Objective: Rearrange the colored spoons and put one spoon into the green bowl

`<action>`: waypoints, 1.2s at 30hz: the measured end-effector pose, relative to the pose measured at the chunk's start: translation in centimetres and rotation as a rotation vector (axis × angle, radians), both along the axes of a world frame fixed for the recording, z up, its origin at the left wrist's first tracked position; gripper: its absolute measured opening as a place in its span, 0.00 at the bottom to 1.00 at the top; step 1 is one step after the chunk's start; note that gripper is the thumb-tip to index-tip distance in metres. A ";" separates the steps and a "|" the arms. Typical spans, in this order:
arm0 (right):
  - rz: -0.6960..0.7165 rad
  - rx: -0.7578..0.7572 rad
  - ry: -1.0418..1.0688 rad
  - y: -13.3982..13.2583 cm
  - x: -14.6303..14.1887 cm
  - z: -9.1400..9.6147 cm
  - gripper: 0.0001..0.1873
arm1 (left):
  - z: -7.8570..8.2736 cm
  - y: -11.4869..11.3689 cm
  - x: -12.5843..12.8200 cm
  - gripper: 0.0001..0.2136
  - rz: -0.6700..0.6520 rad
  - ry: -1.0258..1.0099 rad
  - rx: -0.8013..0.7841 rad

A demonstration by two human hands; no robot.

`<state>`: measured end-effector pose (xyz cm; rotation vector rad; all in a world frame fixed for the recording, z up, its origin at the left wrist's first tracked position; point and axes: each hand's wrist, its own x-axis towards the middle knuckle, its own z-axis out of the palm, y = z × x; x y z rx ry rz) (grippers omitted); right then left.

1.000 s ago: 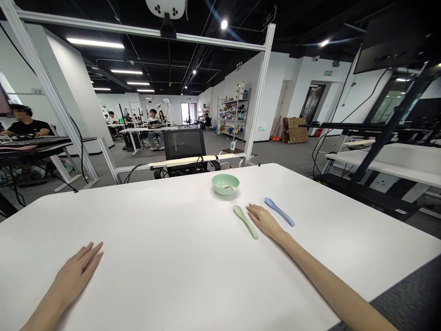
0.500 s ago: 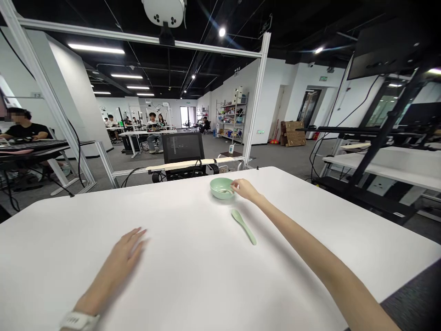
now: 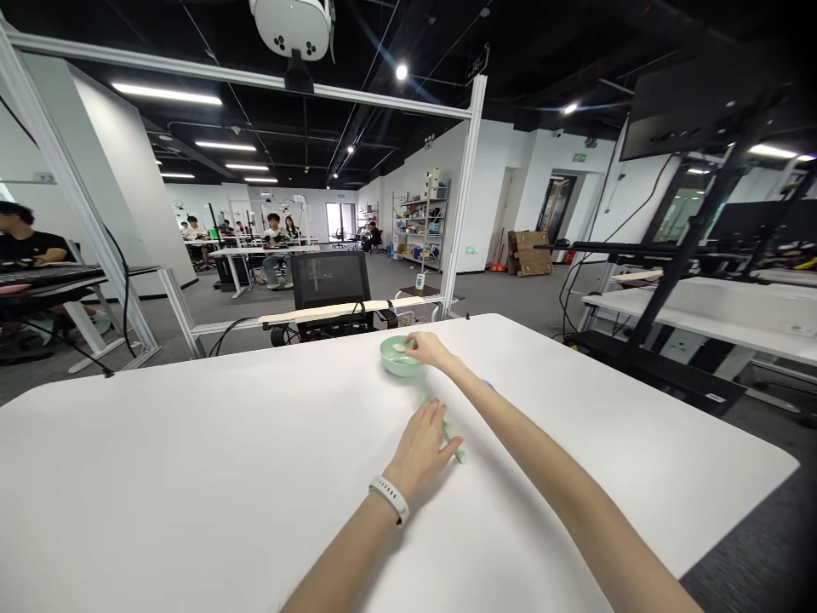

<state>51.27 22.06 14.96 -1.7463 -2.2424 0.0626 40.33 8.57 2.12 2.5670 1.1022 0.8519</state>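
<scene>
1. Left hand (image 3: 421, 444), thumb spread, partly covers the green spoon (image 3: 460, 457).
2. Right hand (image 3: 429, 350), fingertips together, is at the green bowl (image 3: 397, 368); whether it grips the white spoon (image 3: 399, 347) inside, I cannot tell.

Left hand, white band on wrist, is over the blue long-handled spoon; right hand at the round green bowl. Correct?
Wrong spoon: head view shows the left hand over the pale green long-handled spoon. White band and right hand at the round green bowl are correct.

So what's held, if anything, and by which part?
Right hand: apparently a white spoon, by its handle. Left hand: nothing evident, open over a light green spoon.
</scene>
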 end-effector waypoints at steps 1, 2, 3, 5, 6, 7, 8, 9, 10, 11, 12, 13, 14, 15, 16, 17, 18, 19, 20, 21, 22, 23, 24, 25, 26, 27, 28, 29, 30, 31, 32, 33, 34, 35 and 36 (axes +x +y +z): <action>0.004 0.029 0.041 -0.7 0.5 0.0 0.16 | 0.0 0.2 0.7 0.32 -0.006 0.003 -0.015; 0.010 0.061 0.091 -1.4 1.0 -0.1 0.17 | 0.0 0.4 1.3 0.33 -0.011 0.010 -0.032; 0.020 0.095 0.147 -2.2 1.7 -0.3 0.17 | 0.0 0.5 1.7 0.33 -0.015 0.018 -0.050; 0.044 0.160 0.248 -4.1 3.0 -1.1 0.16 | 0.3 0.4 2.0 0.30 -0.016 0.036 -0.085; 0.052 0.180 0.281 -5.1 3.7 -1.7 0.16 | 0.5 0.2 2.0 0.27 -0.012 0.042 -0.101; 0.056 0.194 0.309 -6.1 4.4 -2.4 0.16 | 0.7 -0.2 1.8 0.25 -0.006 0.048 -0.115; 0.055 0.200 0.335 -7.1 5.0 -3.2 0.16 | 0.9 -0.6 1.4 0.23 0.002 0.051 -0.127; 0.053 0.199 0.358 -8.0 5.5 -4.1 0.17 | 1.1 -1.1 0.9 0.22 0.013 0.054 -0.138; 0.048 0.193 0.379 -8.9 5.9 -5.0 0.17 | 1.3 -1.6 0.3 0.22 0.025 0.057 -0.149; 0.046 0.182 0.399 -9.8 6.2 -6.0 0.18 | 1.4 -2.1 -0.3 0.22 0.037 0.060 -0.159; 0.046 0.169 0.415 -10.5 6.3 -7.0 0.18 | 1.5 -2.7 -1.1 0.23 0.050 0.063 -0.169; 0.047 0.154 0.426 -11.2 6.3 -7.9 0.19 | 1.6 -3.2 -1.9 0.24 0.064 0.065 -0.179; 0.047 0.135 0.435 -11.9 6.2 -8.7 0.19 | 1.6 -3.7 -2.8 0.25 0.080 0.068 -0.190; 0.045 0.118 0.443 -12.4 6.0 -9.4 0.19 | 1.6 -4.1 -3.8 0.25 0.096 0.072 -0.201; 0.042 0.101 0.450 -12.9 5.8 -10.1 0.20 | 1.6 -4.6 -4.8 0.26 0.113 0.077 -0.212; 0.039 0.088 0.456 -13.3 5.5 -10.6 0.20 | 1.6 -5.0 -5.8 0.26 0.128 0.083 -0.223; 0.036 0.079 0.463 -13.6 5.3 -11.0 0.20 | 1.6 -5.3 -6.8 0.27 0.142 0.088 -0.234; 0.034 0.071 0.470 -13.8 5.0 -11.4 0.20 | 1.7 -5.7 -7.7 0.27 0.154 0.093 -0.244; 0.033 0.068 0.476 -14.0 4.8 -11.7 0.20 | 1.7 -6.0 -8.6 0.28 0.165 0.098 -0.253; 0.034 0.068 0.482 -14.2 4.7 -12.0 0.20 | 1.8 -6.3 -9.4 0.28 0.174 0.101 -0.260; 0.036 0.071 0.487 -14.3 4.6 -12.2 0.19 | 1.9 -6.5 -10.1 0.28 0.182 0.103 -0.265; 0.038 0.077 0.493 -14.3 4.6 -12.4 0.18 | 2.0 -6.7 -10.6 0.28 0.189 0.105 -0.270; 0.041 0.085 0.500 -14.3 4.6 -12.6 0.18 | 2.1 -6.9 -11.0 0.28 0.194 0.106 -0.274; 0.043 0.094 0.508 -14.4 4.7 -12.7 0.17 | 2.2 -7.1 -11.3 0.28 0.199 0.106 -0.277; 0.044 0.101 0.516 -14.3 4.7 -12.8 0.17 | 2.2 -7.2 -11.5 0.28 0.203 0.106 -0.280; 0.043 0.107 0.525 -14.3 4.8 -12.9 0.16 | 2.2 -7.2 -11.6 0.28 0.205 0.105 -0.283; 0.041 0.109 0.533 -14.3 4.8 -13.0 0.16 | 2.2 -7.3 -11.7 0.28 0.207 0.103 -0.286; 0.037 0.111 0.538 -14.4 4.9 -13.0 0.16 | 2.2 -7.3 -11.7 0.28 0.208 0.100 -0.288; 0.033 0.113 0.542 -14.4 4.9 -13.1 0.16 | 2.1 -7.3 -11.6 0.28 0.208 0.097 -0.289; 0.030 0.116 0.546 -14.4 4.9 -13.1 0.16 | 2.1 -7.3 -11.6 0.28 0.208 0.093 -0.289; 0.029 0.120 0.550 -14.4 4.9 -13.1 0.16 | 2.1 -7.3 -11.6 0.28 0.209 0.090 -0.289; 0.026 0.124 0.554 -14.5 4.9 -13.0 0.16 | 2.0 -7.3 -11.6 0.28 0.209 0.088 -0.290; 0.024 0.126 0.559 -14.5 4.9 -13.0 0.16 | 2.0 -7.3 -11.5 0.29 0.209 0.086 -0.290; 0.024 0.126 0.564 -14.5 4.9 -13.0 0.16 | 1.9 -7.3 -11.5 0.29 0.209 0.085 -0.290; 0.024 0.125 0.567 -14.6 4.9 -12.9 0.16 | 1.9 -7.3 -11.5 0.29 0.208 0.084 -0.290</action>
